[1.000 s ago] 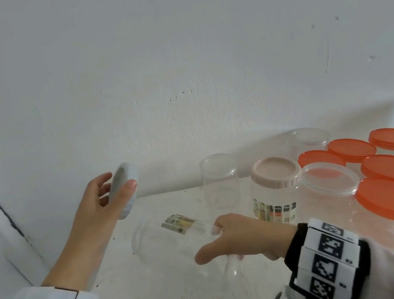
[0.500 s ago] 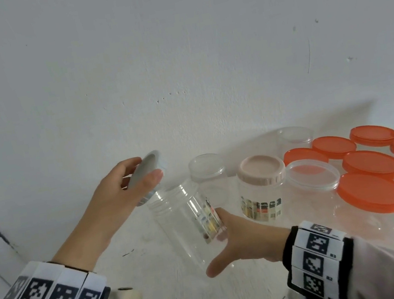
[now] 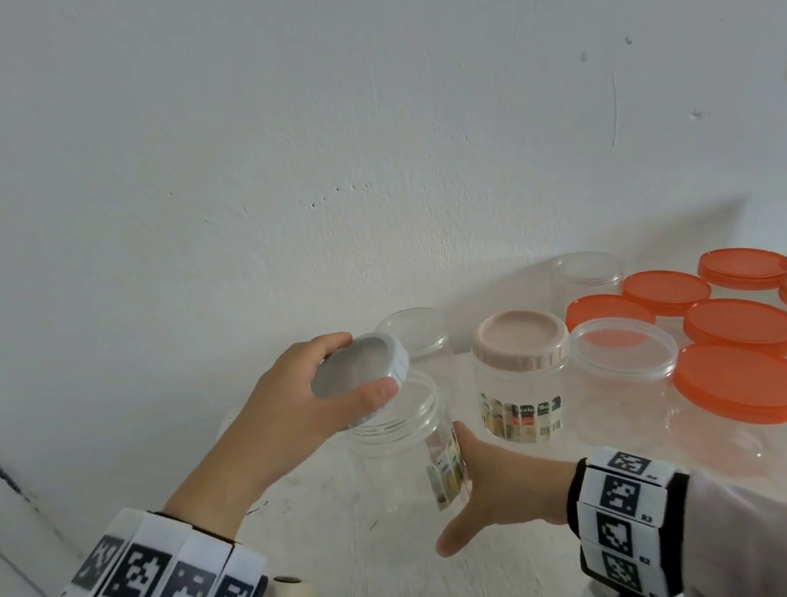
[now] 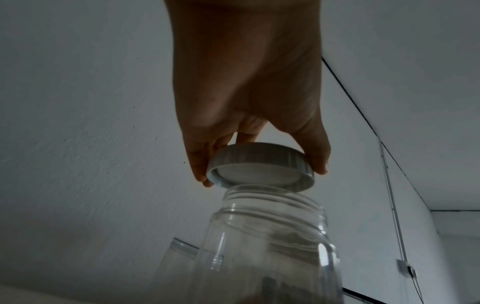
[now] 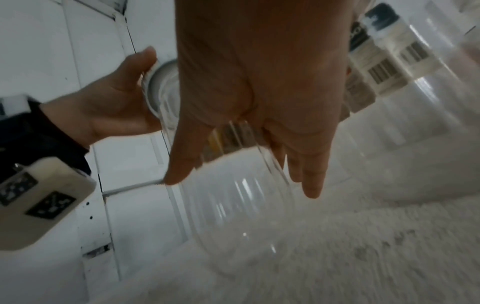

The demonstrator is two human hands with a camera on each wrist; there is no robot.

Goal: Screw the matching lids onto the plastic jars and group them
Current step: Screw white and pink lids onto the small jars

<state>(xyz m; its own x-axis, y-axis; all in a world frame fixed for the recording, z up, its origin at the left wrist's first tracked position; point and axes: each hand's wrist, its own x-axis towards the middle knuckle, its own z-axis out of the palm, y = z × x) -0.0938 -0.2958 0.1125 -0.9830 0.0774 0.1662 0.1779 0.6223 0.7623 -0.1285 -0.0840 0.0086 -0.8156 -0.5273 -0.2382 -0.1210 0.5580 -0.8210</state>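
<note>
Bringing a grey ribbed lid (image 3: 362, 377) down toward the open threaded mouth of a clear labelled jar (image 3: 410, 457) at frame centre

The left hand (image 3: 297, 418) is pinching the lid's rim, hovering just above the neck, not yet seated; the right hand (image 3: 495, 484) is wrapping the jar's side. A pink-lidded jar (image 3: 525, 380) and several orange-lidded jars (image 3: 741, 380) at right are looking capped; a wide clear tub (image 3: 624, 353) is sitting open

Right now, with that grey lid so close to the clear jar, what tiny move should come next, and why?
Probably lower and level the grey lid onto the clear jar. The left hand holds it tilted just above the open threaded mouth, not yet seated, while the right hand holds the jar upright for it.
</note>
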